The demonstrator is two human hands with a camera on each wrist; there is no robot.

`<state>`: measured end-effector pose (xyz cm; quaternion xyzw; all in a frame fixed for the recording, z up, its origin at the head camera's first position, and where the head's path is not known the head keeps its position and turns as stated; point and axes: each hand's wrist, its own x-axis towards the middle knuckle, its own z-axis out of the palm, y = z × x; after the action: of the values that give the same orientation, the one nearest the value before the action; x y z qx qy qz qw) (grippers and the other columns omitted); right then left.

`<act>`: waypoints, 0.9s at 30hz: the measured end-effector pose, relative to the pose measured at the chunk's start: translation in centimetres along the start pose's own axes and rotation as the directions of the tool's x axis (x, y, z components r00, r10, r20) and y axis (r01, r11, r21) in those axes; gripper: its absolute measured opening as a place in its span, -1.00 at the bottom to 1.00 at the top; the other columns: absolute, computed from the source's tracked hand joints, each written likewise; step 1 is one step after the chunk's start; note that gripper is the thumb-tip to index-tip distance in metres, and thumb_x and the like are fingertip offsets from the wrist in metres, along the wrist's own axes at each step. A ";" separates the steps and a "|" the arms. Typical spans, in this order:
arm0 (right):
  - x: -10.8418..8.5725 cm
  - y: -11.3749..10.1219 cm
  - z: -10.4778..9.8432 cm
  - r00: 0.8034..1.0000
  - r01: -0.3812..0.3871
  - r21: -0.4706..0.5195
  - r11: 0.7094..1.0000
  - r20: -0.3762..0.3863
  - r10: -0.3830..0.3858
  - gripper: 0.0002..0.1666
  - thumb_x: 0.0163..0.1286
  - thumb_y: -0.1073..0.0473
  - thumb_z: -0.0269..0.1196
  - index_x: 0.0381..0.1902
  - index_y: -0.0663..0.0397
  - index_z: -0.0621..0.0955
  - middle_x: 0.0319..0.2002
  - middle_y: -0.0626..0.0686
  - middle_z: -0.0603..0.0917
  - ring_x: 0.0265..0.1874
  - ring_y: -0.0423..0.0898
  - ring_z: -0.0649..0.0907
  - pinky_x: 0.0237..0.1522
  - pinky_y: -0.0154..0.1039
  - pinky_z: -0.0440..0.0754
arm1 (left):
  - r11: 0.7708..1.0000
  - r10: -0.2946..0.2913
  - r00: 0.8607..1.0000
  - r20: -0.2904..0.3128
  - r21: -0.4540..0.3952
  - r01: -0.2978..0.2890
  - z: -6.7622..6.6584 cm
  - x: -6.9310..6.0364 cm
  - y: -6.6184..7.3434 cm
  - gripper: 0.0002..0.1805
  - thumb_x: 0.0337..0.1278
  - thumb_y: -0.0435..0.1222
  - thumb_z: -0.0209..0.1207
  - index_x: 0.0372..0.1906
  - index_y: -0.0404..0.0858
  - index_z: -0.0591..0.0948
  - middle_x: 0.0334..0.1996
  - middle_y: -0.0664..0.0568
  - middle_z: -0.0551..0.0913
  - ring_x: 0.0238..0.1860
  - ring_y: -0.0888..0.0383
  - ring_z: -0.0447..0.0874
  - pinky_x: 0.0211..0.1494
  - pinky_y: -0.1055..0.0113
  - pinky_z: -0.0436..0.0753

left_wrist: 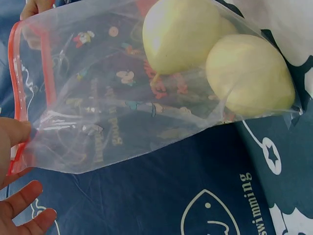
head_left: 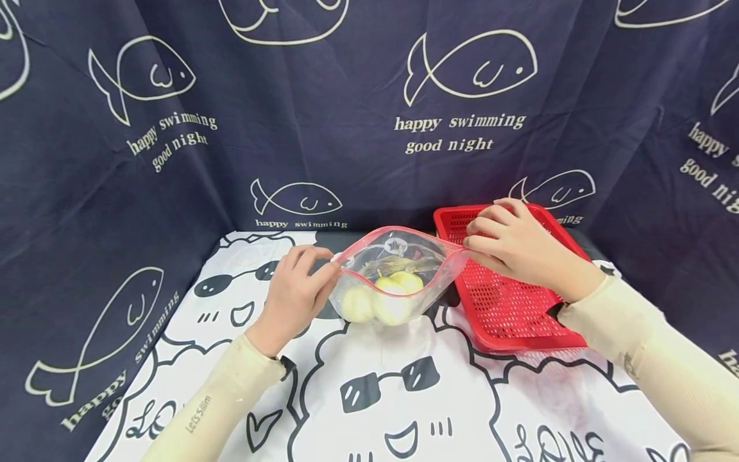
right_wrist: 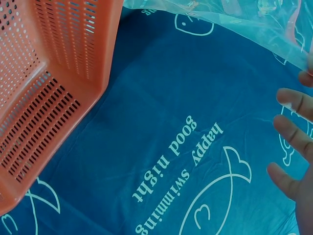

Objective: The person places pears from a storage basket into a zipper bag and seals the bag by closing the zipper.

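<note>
A clear zip bag (head_left: 424, 300) with a red-edged mouth hangs between both hands, its opening spread wide. Several pale yellow-green round fruits (head_left: 392, 308) sit at its bottom; they look like apples or pears. The left hand (head_left: 300, 289) pinches the left end of the red rim between thumb and finger, its other fingers apart. At the opposite end the right hand (head_left: 508, 240) pinches the rim, above the basket. In the left wrist view, small coloured prints show on the bag (left_wrist: 122, 98), and two fruits (left_wrist: 249, 73) press against its lower end.
A red perforated plastic basket (head_left: 508, 308) stands on the right, under the right forearm. A white cloth with black cartoon drawings (head_left: 398, 391) covers the table. Behind hangs a dark blue curtain (head_left: 369, 128) with fish prints and lettering.
</note>
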<state>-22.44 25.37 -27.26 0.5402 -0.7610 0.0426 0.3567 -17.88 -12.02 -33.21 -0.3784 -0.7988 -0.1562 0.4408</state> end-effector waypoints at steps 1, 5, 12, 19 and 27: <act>0.0 0.0 -0.1 1.000 0.001 0.004 1.000 0.000 -0.001 -0.53 0.59 -0.09 -0.15 -0.29 0.02 0.59 -0.30 0.08 0.64 -0.24 0.15 0.57 -0.08 0.21 0.41 | 1.000 -0.001 1.000 -0.002 -0.003 0.001 0.0 0.0 -0.1 -0.90 0.17 -0.43 0.26 -0.22 -0.26 0.65 -0.19 -0.16 0.59 -0.15 -0.20 0.54 -0.23 -0.06 0.57; 0.0 0.0 -0.4 1.000 0.012 0.019 1.000 0.008 -0.012 -0.53 0.59 -0.07 -0.15 -0.28 0.03 0.60 -0.31 0.06 0.63 -0.26 0.13 0.55 -0.11 0.16 0.43 | 1.000 -0.005 1.000 -0.004 -0.019 0.005 -0.2 0.0 -0.5 -0.94 0.22 -0.41 0.23 -0.23 -0.27 0.66 -0.17 -0.17 0.60 -0.14 -0.21 0.53 -0.20 -0.07 0.56; -0.2 0.1 -0.9 1.000 0.023 0.026 0.999 0.010 -0.023 -0.53 0.59 -0.05 -0.15 -0.28 0.05 0.60 -0.30 0.06 0.63 -0.26 0.14 0.54 -0.14 0.14 0.42 | 0.999 0.003 1.000 -0.025 -0.033 -0.004 -0.6 0.2 -1.0 -0.91 0.17 -0.45 0.26 -0.23 -0.28 0.66 -0.17 -0.17 0.60 -0.15 -0.21 0.54 -0.18 -0.08 0.56; -0.3 0.2 -1.0 1.000 0.011 0.015 1.000 -0.011 -0.011 -0.53 0.59 -0.04 -0.14 -0.28 0.05 0.62 -0.31 0.06 0.64 -0.26 0.14 0.55 -0.13 0.17 0.41 | 0.999 0.001 0.998 -0.061 -0.043 -0.004 -0.7 0.6 -1.6 -0.94 0.26 -0.40 0.21 -0.25 -0.28 0.68 -0.19 -0.16 0.61 -0.15 -0.19 0.53 -0.18 -0.06 0.55; -0.5 0.4 -1.2 0.999 -0.002 0.005 1.000 -0.042 0.002 -0.52 0.60 -0.05 -0.13 -0.28 0.04 0.63 -0.31 0.05 0.65 -0.26 0.15 0.56 -0.13 0.20 0.39 | 1.000 0.010 0.998 -0.058 -0.021 -0.012 -1.2 1.0 -1.9 -0.82 0.38 -0.29 0.10 -0.24 -0.25 0.69 -0.18 -0.14 0.61 -0.14 -0.20 0.53 -0.20 -0.05 0.53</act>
<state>-22.10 26.46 -26.59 0.5393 -0.7537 0.0561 0.3714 -18.92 -13.51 -31.58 -0.3828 -0.7818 -0.1733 0.4607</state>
